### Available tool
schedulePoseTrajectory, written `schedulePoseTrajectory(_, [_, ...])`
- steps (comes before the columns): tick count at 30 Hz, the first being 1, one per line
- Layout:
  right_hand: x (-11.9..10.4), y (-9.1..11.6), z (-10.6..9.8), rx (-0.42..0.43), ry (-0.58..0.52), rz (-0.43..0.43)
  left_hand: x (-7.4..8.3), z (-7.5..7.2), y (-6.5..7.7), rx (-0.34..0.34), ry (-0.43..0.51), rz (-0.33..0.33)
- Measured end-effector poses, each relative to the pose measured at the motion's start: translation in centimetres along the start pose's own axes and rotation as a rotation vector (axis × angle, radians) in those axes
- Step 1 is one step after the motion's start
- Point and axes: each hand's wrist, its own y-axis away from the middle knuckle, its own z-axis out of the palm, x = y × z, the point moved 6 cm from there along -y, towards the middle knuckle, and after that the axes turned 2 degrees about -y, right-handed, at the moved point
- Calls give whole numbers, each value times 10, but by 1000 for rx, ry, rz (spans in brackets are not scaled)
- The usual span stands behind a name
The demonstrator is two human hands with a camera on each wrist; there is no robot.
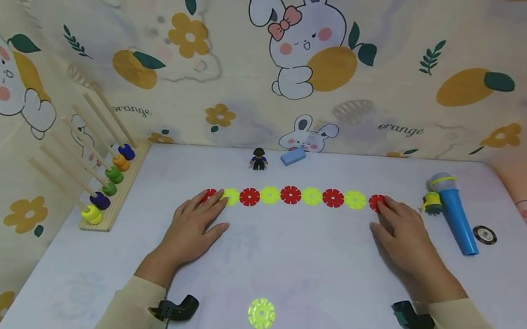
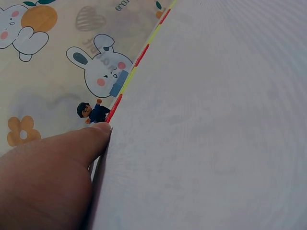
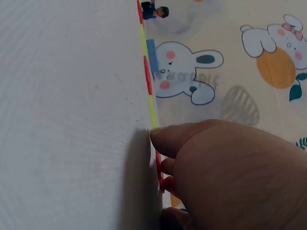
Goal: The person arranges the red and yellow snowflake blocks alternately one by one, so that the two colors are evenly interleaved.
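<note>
A row of notched plastic discs, red and yellow-green by turns, lies flat across the white table; a red disc (image 1: 291,194) is near its middle. My left hand (image 1: 193,228) rests with extended fingers on the row's left end, partly covering a red disc (image 1: 208,195) and a yellow-green disc (image 1: 232,197). At the other end, the fingertips of my right hand (image 1: 404,236) touch the last red disc (image 1: 375,202), its thumb apart from it. Both wrist views show the discs edge-on, with the right hand (image 3: 225,167) close to them. A single yellow-green disc (image 1: 262,313) lies nearer the front.
On the left stands a wooden peg rack (image 1: 123,193) with coloured beads. Behind the row are a small toy figure (image 1: 259,159) and a blue block (image 1: 293,157). A toy microphone (image 1: 460,217), a small yellow-green toy (image 1: 432,203) and a black round chip (image 1: 485,235) lie at right.
</note>
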Motion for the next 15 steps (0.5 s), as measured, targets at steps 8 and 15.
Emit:
schedulePoseTrajectory(8, [-1, -3, 7, -52, 78, -14, 3, -4, 0, 12, 6, 4])
schedulePoseTrajectory(15, [-4, -1, 8, -57, 107, -22, 3, -4, 1, 1, -1, -4])
